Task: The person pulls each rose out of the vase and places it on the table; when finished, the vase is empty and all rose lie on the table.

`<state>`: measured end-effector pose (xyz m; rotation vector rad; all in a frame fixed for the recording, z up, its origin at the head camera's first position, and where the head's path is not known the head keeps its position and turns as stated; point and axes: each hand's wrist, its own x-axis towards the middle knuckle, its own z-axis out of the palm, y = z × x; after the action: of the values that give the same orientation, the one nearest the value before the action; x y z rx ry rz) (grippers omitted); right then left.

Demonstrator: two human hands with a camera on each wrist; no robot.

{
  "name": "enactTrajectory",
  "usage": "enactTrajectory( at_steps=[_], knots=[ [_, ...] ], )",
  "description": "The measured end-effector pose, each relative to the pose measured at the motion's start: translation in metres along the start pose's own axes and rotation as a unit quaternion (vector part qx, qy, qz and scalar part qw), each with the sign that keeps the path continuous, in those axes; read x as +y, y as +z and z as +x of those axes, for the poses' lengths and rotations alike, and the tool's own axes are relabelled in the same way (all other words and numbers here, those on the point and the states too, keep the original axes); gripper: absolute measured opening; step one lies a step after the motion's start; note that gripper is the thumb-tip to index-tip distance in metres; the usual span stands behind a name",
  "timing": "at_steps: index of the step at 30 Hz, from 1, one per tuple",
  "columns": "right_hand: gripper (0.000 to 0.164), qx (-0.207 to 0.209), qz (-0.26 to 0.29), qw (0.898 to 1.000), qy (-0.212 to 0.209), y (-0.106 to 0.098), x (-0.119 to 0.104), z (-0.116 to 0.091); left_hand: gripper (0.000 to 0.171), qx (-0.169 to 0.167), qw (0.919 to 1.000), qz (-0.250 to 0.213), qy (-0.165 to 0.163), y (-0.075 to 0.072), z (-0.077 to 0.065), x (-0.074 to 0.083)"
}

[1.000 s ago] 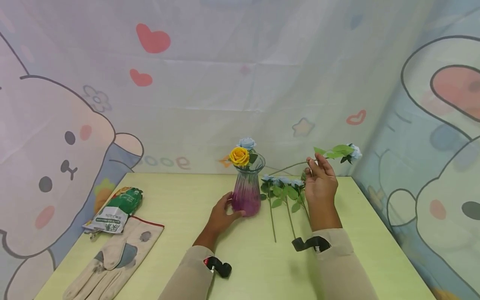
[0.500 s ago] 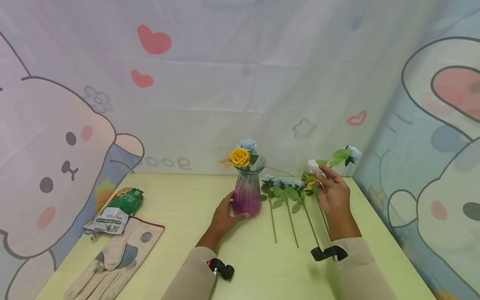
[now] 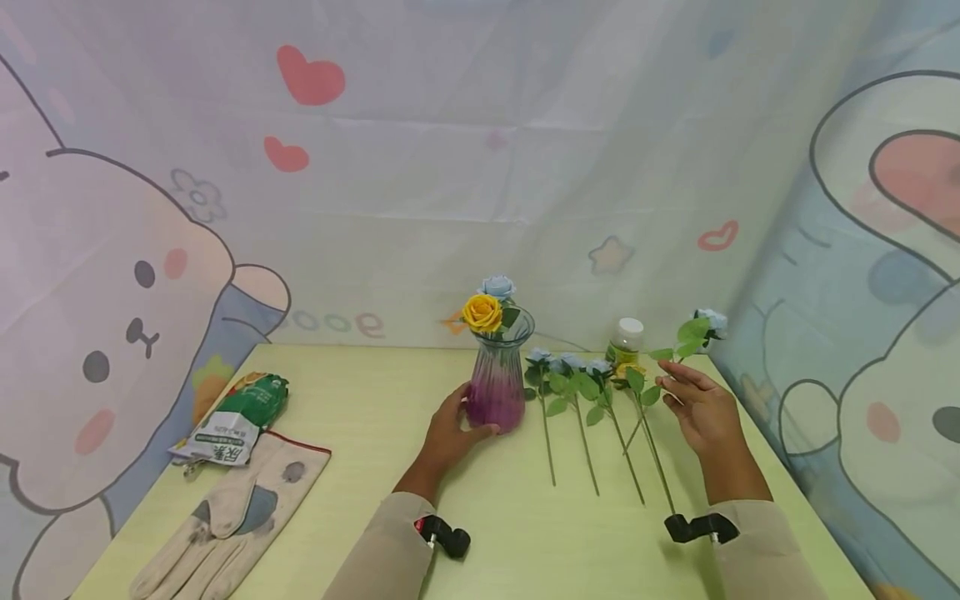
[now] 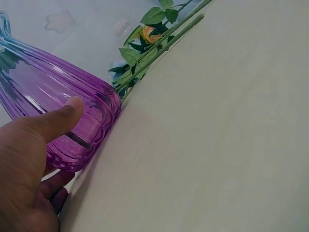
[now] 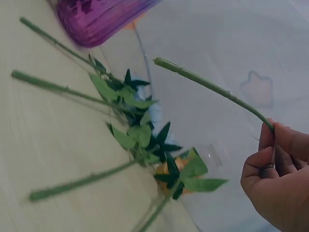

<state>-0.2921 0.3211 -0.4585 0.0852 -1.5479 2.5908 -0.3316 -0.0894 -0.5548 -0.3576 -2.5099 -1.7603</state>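
Note:
My left hand (image 3: 448, 437) grips the lower part of a ribbed glass vase (image 3: 495, 393), clear blue above and purple below. The vase stands upright with a yellow rose (image 3: 482, 312) and a blue rose (image 3: 497, 287) in its mouth. Off to the right, my right hand (image 3: 708, 414) pinches the stem of another blue rose (image 3: 712, 322) between thumb and fingers. The right wrist view shows that stem (image 5: 207, 84) raised, its cut end pointing away from the hand. Between vase and right hand lie several loose roses with green stems, including a yellow one (image 3: 630, 371).
A white-capped bottle (image 3: 630, 332) stands at the back right behind the loose roses. On the left lie a green and white packet (image 3: 232, 421) and a pale work glove (image 3: 243, 517). A printed cloth (image 3: 450, 167) hangs behind the table (image 3: 360, 533).
My right hand has moved right and nearer with the blue rose, uncovering the bottle and the yellow rose on the table. My left hand has stayed on the vase.

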Motion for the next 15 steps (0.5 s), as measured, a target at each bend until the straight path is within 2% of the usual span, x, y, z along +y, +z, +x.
enactTrajectory(
  at_steps=[3, 7, 11, 15],
  knots=[
    [0.031, -0.012, -0.025, 1.0, 0.006, -0.012, -0.004, -0.003, 0.097, 0.001, 1.0, -0.003, 0.002, 0.0, 0.0, 0.002],
    [0.025, -0.002, -0.109, 0.994, 0.016, -0.025, -0.008, -0.006, 0.097, 0.001, 1.0, 0.0, 0.003, -0.001, 0.0, 0.001],
    [0.025, 0.033, -0.216, 0.976, 0.024, -0.038, -0.008, -0.009, 0.096, 0.004, 1.0, -0.003, 0.006, -0.002, -0.001, 0.002],
    [0.025, 0.05, -0.305, 0.95, 0.034, -0.048, -0.008, -0.01, 0.096, 0.004, 1.0, -0.004, 0.007, -0.002, -0.001, 0.001]
  ],
)
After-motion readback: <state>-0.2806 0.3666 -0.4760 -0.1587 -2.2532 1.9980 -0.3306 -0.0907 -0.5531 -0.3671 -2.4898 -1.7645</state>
